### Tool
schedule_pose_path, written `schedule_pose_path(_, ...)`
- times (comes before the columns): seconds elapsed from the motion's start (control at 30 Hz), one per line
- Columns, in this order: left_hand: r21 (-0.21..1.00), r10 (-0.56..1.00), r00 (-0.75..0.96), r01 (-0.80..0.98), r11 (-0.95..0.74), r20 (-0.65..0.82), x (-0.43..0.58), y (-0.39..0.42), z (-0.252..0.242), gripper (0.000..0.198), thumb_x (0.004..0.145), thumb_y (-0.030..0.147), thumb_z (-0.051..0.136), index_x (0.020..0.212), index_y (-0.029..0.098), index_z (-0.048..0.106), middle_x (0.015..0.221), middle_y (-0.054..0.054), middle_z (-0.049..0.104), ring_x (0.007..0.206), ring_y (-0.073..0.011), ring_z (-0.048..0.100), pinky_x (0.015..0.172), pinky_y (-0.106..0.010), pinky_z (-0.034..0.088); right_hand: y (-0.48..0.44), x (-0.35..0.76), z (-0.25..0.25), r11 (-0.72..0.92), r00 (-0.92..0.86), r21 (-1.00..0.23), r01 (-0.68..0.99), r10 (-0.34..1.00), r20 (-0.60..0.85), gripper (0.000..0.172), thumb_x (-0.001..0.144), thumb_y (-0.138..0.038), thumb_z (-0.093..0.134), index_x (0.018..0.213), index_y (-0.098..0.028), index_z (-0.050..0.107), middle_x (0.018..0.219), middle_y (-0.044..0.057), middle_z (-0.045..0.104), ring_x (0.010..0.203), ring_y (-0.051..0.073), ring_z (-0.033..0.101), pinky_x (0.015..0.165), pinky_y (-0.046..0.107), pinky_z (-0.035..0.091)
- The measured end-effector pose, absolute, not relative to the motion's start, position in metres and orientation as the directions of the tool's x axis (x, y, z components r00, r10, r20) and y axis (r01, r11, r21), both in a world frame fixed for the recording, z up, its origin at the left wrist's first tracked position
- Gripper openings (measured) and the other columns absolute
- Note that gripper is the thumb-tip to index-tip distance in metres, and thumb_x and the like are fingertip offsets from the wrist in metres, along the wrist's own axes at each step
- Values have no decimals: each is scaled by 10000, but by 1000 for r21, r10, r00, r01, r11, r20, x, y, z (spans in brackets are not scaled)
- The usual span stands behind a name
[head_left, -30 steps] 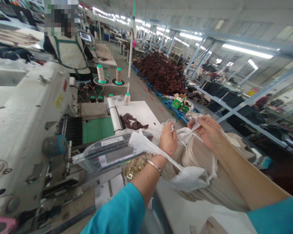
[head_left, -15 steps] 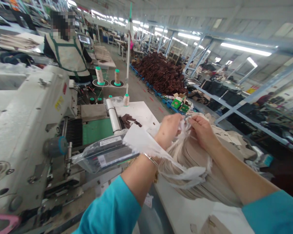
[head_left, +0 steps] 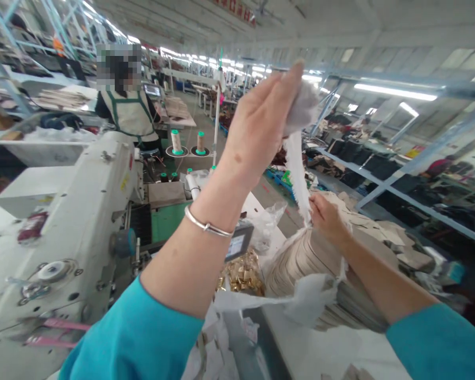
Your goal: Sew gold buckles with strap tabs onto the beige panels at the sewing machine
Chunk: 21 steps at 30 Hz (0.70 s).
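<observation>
My left hand [head_left: 257, 119] is raised high in the middle of the view, closed round one end of a frayed white cloth strip [head_left: 296, 169]. The strip runs down from it to my right hand [head_left: 325, 214], whose fingers pinch its lower part at the top of a stack of beige pieces [head_left: 301, 258]. Many thin layers make up this stack, which leans on a white table [head_left: 301, 348]. A wider part of the white cloth [head_left: 309, 295] lies across the stack's near side and trails left.
A large sewing machine [head_left: 83, 211] fills the left side. Gold metal pieces [head_left: 243, 272] lie beside the stack, near a small screen [head_left: 239, 243]. Thread cones [head_left: 176, 142] stand beyond. A co-worker [head_left: 129, 111] sits with their back to me. Loose beige pieces [head_left: 383, 227] lie at the right.
My left hand has risen from the stack top, pulling the white strip up taut. My right hand stays at the stack. The view has shifted, and the plastic-wrapped packet no longer shows.
</observation>
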<state>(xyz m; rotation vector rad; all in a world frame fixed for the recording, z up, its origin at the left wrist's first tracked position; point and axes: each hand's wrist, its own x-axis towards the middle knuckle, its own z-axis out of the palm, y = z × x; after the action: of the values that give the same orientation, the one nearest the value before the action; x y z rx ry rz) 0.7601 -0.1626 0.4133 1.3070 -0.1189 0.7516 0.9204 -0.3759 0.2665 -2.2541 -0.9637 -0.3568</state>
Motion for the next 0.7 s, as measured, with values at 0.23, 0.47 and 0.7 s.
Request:
schedule_pose_path(0.23, 799, 318, 754, -600, -21, 575, 769, -175, 398, 408, 994, 392, 343, 943, 122, 645, 728, 32, 637, 768, -110, 687, 654, -181, 463, -369, 924, 285, -357, 863, -808, 469, 380, 333, 191, 773, -421, 601, 798, -242, 543, 592, -27, 562, 473, 131, 496, 427, 239, 395)
schedule_pose_path(0.47, 956, 111, 957, -252, -151, 270, 799, -205, 301, 324, 923, 394, 442, 891, 155, 658, 836, -57, 715, 677, -139, 641, 621, -244, 519, -378, 926, 307, -73, 916, -948, 310, 288, 278, 300, 716, -450, 714, 854, -238, 552, 840, 37, 688, 688, 173, 640, 503, 264, 542)
schedule_pose_path(0.7, 783, -41, 986, -154, -603, 162, 831, -243, 241, 333, 795, 68, 527, 1089, 168, 649, 1127, -86, 706, 1055, -226, 645, 941, -309, 483, -432, 929, 327, -518, 766, -564, 643, 455, 454, 327, 700, -372, 723, 984, -244, 625, 953, 54, 677, 827, 230, 635, 694, 357, 522)
